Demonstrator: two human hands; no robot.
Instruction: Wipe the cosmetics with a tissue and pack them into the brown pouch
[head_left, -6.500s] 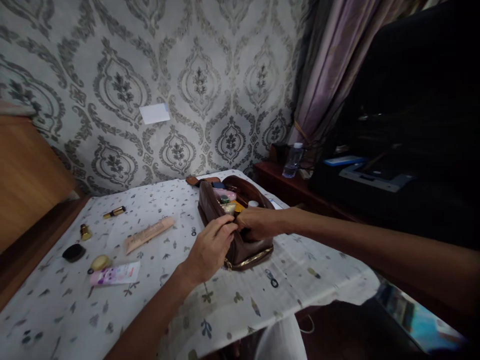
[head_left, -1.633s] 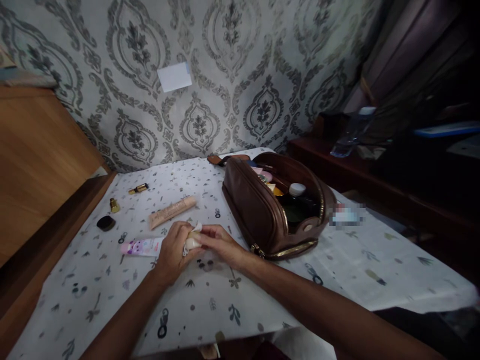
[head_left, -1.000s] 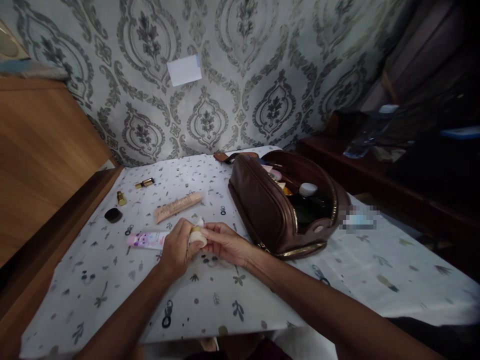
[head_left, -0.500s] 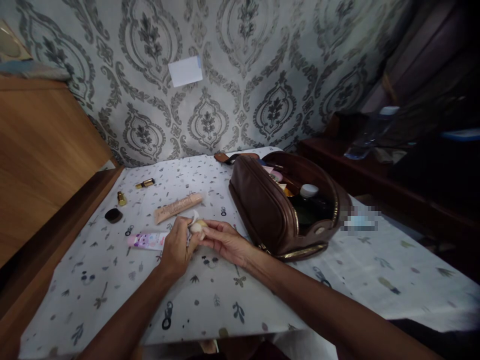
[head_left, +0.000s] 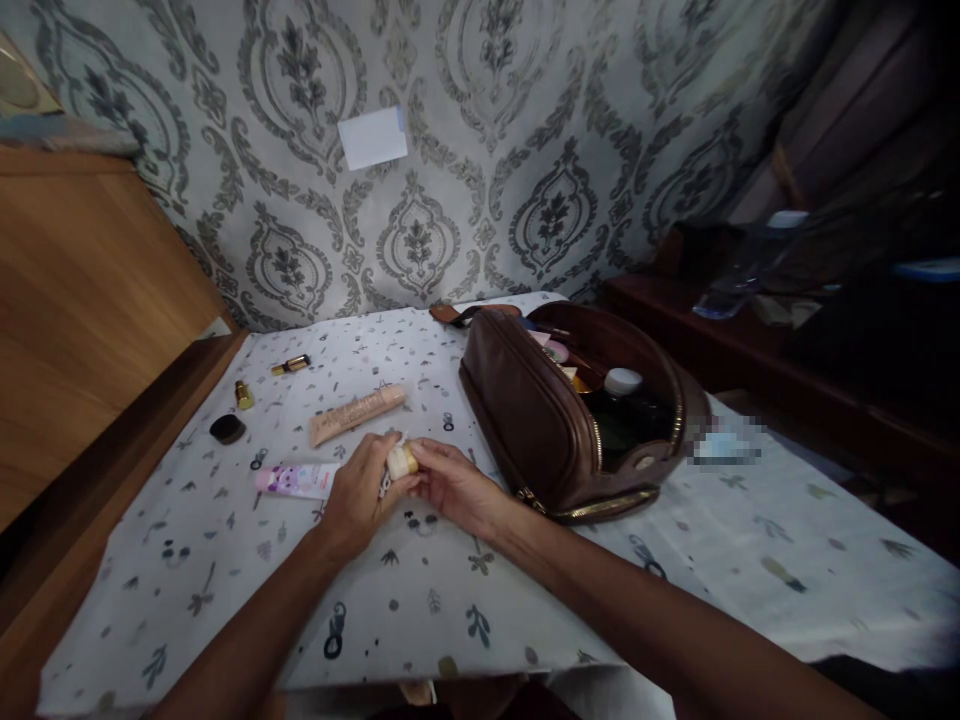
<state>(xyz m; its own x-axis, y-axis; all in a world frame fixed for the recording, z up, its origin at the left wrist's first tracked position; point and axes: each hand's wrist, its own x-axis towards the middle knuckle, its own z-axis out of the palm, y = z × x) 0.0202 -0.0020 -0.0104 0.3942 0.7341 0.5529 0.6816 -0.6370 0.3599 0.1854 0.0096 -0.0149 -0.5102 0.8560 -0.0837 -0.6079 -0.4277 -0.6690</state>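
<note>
A small cream-white rounded item with a yellowish end is pinched between both hands above the cloth; its exact kind is unclear. My left hand has its fingers closed around the pale side. From the other side, my right hand grips the yellowish end with thumb and fingers. Some thin white material shows at the top between the fingers. Just beyond the hands lies a peach squeeze tube. Partly behind my left hand is a pink and lilac tube with a cartoon print.
An unzipped brown leather toiletry bag stands right of the hands, with a white-lidded jar inside. Left lie a dark round lid, a gold cap and a lipstick. A clear bottle stands far right.
The fingers have shifted on the small item, which has turned so that more of its yellowish end shows. Things on the cloth keep their places.
</note>
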